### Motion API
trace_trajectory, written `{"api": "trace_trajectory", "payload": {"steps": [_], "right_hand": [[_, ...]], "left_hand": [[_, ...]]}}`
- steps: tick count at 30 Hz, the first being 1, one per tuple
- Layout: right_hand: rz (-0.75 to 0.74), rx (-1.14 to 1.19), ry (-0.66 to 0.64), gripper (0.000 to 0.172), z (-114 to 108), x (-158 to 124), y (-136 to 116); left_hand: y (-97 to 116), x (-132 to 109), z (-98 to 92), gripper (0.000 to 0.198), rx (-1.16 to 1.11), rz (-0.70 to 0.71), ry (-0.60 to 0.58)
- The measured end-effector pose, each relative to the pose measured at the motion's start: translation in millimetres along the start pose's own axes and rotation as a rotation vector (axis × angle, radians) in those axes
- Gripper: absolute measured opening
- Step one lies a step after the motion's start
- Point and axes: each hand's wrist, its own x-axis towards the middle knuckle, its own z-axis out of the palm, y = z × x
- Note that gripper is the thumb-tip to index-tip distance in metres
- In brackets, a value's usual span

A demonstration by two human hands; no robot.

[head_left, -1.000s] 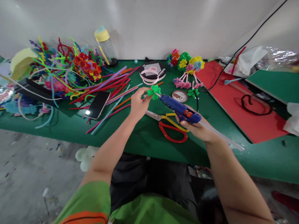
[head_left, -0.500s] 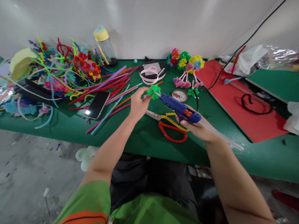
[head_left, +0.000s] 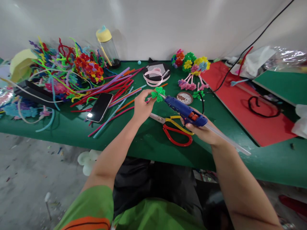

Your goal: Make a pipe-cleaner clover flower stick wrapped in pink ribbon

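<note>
My left hand [head_left: 141, 107] pinches a small green pipe-cleaner flower [head_left: 158, 94] above the green table [head_left: 72, 127]. My right hand [head_left: 203, 131] grips a blue hot-glue gun [head_left: 184, 110] with a clear glue stick [head_left: 227, 140] sticking out of its back. The gun's nozzle touches the flower's right side. Red and yellow-handled scissors [head_left: 176, 129] lie on the table under the gun.
A black phone [head_left: 100, 107] lies among several long pipe cleaners [head_left: 115, 92]. A heap of coloured pipe-cleaner shapes [head_left: 64, 70] fills the left. A ribbon spool [head_left: 156, 74], a bottle [head_left: 107, 46], finished flowers [head_left: 192, 68], a round tin [head_left: 184, 98] and a red board [head_left: 242, 105] lie beyond.
The glue gun has shifted slightly right and its nozzle stays at the flower. Both hands hold almost still.
</note>
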Motion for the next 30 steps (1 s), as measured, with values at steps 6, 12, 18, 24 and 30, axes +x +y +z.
{"api": "trace_trajectory", "payload": {"steps": [6, 12, 18, 24, 30], "right_hand": [[0.017, -0.003, -0.007, 0.024, -0.6, 0.1, 0.7], [0.016, -0.016, -0.031, 0.024, -1.0, 0.3, 1.4], [0.015, 0.007, -0.044, 0.023, -0.5, -1.0, 2.6], [0.019, 0.045, -0.027, 0.021, 0.0, -2.0, 3.8], [0.011, 0.055, -0.017, 0.022, -0.1, -1.8, 1.9]], "left_hand": [[0.3, 0.0, -0.8, 0.006, -0.026, -0.006, 0.001], [-1.4, 0.1, -0.7, 0.008, -0.024, -0.025, -0.013], [-0.1, -0.1, -0.9, 0.009, -0.011, -0.046, -0.009], [1.3, 0.2, -1.3, 0.009, 0.028, -0.038, -0.01], [4.6, 0.0, -1.6, 0.01, 0.026, -0.013, 0.01]]}}
